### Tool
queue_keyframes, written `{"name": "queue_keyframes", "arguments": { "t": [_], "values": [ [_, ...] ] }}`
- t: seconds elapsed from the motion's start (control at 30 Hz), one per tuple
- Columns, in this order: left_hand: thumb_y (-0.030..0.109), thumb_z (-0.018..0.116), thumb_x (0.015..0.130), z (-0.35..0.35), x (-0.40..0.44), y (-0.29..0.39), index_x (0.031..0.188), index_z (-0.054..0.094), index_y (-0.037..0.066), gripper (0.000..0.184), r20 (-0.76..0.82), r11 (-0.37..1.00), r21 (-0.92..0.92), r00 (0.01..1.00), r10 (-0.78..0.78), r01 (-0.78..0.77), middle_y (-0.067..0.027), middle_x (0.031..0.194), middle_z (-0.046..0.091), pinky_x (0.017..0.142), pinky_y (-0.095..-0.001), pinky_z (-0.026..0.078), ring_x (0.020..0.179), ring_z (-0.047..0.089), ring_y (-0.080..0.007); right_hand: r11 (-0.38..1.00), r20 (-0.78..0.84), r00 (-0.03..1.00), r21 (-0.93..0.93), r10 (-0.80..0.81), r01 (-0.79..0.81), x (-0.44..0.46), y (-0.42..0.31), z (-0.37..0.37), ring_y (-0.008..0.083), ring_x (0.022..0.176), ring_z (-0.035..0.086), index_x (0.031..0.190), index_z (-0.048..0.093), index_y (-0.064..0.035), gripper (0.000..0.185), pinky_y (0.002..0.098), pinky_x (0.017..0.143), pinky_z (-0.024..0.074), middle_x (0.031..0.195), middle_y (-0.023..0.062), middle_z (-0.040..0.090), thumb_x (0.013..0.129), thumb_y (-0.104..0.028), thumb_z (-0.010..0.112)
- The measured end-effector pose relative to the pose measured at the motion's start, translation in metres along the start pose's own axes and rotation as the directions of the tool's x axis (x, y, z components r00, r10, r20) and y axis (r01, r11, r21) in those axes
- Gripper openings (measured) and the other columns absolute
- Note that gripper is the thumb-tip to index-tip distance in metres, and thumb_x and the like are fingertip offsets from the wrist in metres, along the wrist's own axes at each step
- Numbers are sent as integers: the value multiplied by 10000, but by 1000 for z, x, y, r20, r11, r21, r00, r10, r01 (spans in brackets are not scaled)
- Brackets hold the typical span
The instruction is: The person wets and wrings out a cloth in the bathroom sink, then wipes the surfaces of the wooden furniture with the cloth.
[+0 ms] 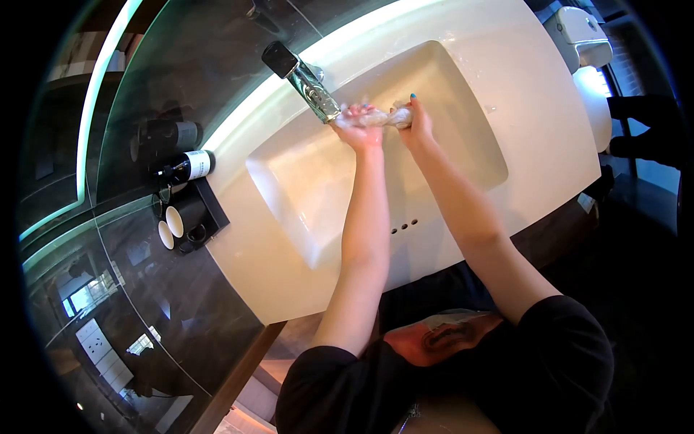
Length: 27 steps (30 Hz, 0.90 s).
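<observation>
Both hands are over a white sink basin (pixel 448 94). Under the spout of a chrome faucet (pixel 311 90) is my left hand (pixel 359 130), palm up with its fingers curled around one end of a wet, whitish, translucent bundle (pixel 379 118). Just to the right, my right hand (pixel 417 124) grips the other end of the bundle, its thumb pointing up. The bundle stretches between the two hands, and what it is made of is hard to make out.
A dark bottle with a white label (pixel 196 166) stands at the left by a black tray (pixel 210 206) with two white cups (pixel 174 221). The mirror (pixel 210 65) runs behind the counter (pixel 535 137). At the upper right is a toilet (pixel 582 43).
</observation>
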<state>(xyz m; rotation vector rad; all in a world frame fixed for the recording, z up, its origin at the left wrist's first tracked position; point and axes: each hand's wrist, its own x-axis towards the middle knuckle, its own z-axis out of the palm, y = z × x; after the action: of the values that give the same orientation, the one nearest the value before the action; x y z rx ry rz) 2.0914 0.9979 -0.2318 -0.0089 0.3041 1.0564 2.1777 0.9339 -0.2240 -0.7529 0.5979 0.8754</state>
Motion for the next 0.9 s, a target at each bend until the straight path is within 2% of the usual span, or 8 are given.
{"name": "queue_keyframes", "arguments": {
  "t": [0.13, 0.23, 0.33, 0.43, 0.53, 0.63, 0.73, 0.9],
  "values": [
    [502, 482, 793, 26, -5, -5, 950, 489, 105, 427, -218, 998, 30, 975, 53, -48, -94, 884, 536, 835, -461, 413, 839, 519, -261, 975, 87, 982, 134, 166, -177, 7, 14, -6, 214, 698, 515, 852, 441, -54, 202, 348, 625, 455, 755, 88, 504, 788, -197, 568],
    [337, 494, 822, 32, -7, 0, 967, 486, 100, 278, -59, 997, 76, 998, -2, 6, -151, 973, 538, 865, -451, 420, 939, 518, -282, 950, 124, 957, 141, 263, -279, 21, 24, -12, 231, 720, 524, 885, 450, -39, 193, 362, 674, 461, 802, 96, 518, 809, -202, 521],
    [202, 465, 840, 37, -7, 5, 976, 490, 104, 170, -132, 977, 209, 991, -21, 49, -111, 920, 535, 779, -363, 469, 863, 531, -214, 936, 160, 936, 113, 313, -332, 15, 29, -8, 246, 837, 524, 994, 460, -19, 297, 394, 772, 431, 919, 127, 541, 840, -271, 437],
    [124, 440, 850, 11, 5, 21, 931, 499, 112, 101, -6, 982, 155, 994, -110, 109, -55, 820, 496, 593, -275, 456, 680, 499, -140, 921, 232, 910, 104, 345, -376, -4, 28, 1, 260, 1005, 484, 1100, 443, -7, 435, 438, 882, 357, 1068, 155, 519, 865, -357, 334],
    [176, 458, 849, 21, 11, 27, 873, 494, 102, 85, -116, 963, 256, 992, -57, 86, -11, 705, 423, 471, -261, 366, 539, 398, -116, 913, 273, 914, 195, 300, -358, -17, 33, 6, 290, 1097, 430, 1137, 423, -22, 501, 479, 932, 294, 1159, 156, 469, 866, -417, 277],
    [256, 465, 845, 59, 0, 25, 836, 473, 90, 166, -550, 923, 373, 824, 138, 95, 6, 634, 375, 448, -253, 316, 499, 341, -113, 894, 257, 931, 299, 260, -332, -26, 41, 8, 342, 1070, 427, 1120, 413, -46, 505, 500, 916, 296, 1162, 151, 446, 856, -455, 283],
    [361, 444, 852, 36, 7, 36, 753, 439, 91, 287, -323, 823, 563, 937, 134, 77, 22, 594, 358, 465, -255, 317, 505, 333, -114, 888, 236, 927, 295, 291, -354, -29, 48, 8, 354, 1038, 438, 1097, 417, -42, 479, 484, 910, 310, 1122, 152, 467, 848, -442, 326],
    [457, 350, 884, 16, 9, 69, 712, 368, 122, 377, -459, 885, 460, 835, 305, -70, 4, 553, 337, 456, -291, 338, 449, 335, -145, 907, 352, 860, 64, 369, -416, -41, 51, 27, 302, 981, 468, 1060, 435, -47, 397, 459, 892, 337, 1057, 159, 490, 815, -359, 448]
  ]
}}
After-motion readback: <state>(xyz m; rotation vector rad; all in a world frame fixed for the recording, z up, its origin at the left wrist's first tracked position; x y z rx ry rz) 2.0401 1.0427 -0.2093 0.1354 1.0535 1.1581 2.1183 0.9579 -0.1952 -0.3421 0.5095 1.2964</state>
